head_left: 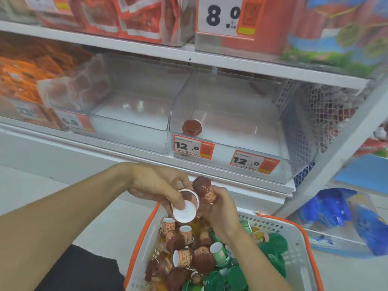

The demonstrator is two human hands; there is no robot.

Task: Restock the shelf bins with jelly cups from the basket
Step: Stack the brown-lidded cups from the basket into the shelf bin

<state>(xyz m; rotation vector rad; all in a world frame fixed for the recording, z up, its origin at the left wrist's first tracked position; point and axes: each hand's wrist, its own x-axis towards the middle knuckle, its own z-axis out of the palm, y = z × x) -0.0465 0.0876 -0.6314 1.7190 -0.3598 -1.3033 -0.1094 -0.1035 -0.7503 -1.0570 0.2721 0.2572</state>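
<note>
L. hand (159, 185) fingers curl round a white-bottomed jelly cup (184, 208); r. hand (220, 208) grips a brown jelly cup (204, 190), both just above the basket (294, 244). Basket holds brown and green cups. In the clear shelf bin (231, 122) w/ 12.0 tags, one brown cup (191, 127) sits at front left.

Both bare forearms are extended forward and brought together at the middle of the view. The left hand (159, 187) is held palm down, its fingers (178, 203) curled around a jelly cup (185, 208) (thumb pressed on the white base). The right hand (220, 208) is raised beside it, a brown jelly cup (204, 189) gripped in its curled fingers.
</note>
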